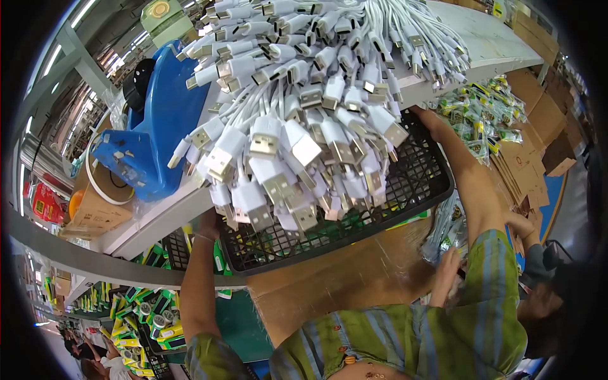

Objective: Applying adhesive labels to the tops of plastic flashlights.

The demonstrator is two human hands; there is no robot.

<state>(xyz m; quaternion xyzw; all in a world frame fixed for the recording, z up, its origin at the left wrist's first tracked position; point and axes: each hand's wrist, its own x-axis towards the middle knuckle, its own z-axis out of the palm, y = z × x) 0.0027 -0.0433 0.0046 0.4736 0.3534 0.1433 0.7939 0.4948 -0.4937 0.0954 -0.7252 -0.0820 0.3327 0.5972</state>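
A black plastic mesh basket (415, 174) is between my two hands, tilted below the edge of a white shelf. My right hand (428, 123) grips its right rim near the far corner, fingers partly hidden. At its left side, my left hand (208, 225) holds the basket's edge in shadow, most of its fingers out of sight. Thick bundles of white USB cables (278, 139) hang over the shelf edge, their plugs covering much of the basket.
A blue tape dispenser (152, 126) stands on the white shelf (487, 38) at left. Green-and-yellow packages (149, 316) fill baskets lower left. Bagged goods (478, 117) and cardboard (522, 168) are at right. Brown cardboard (335, 272) lies below the basket. Another person's hand (446, 275) is near my right arm.
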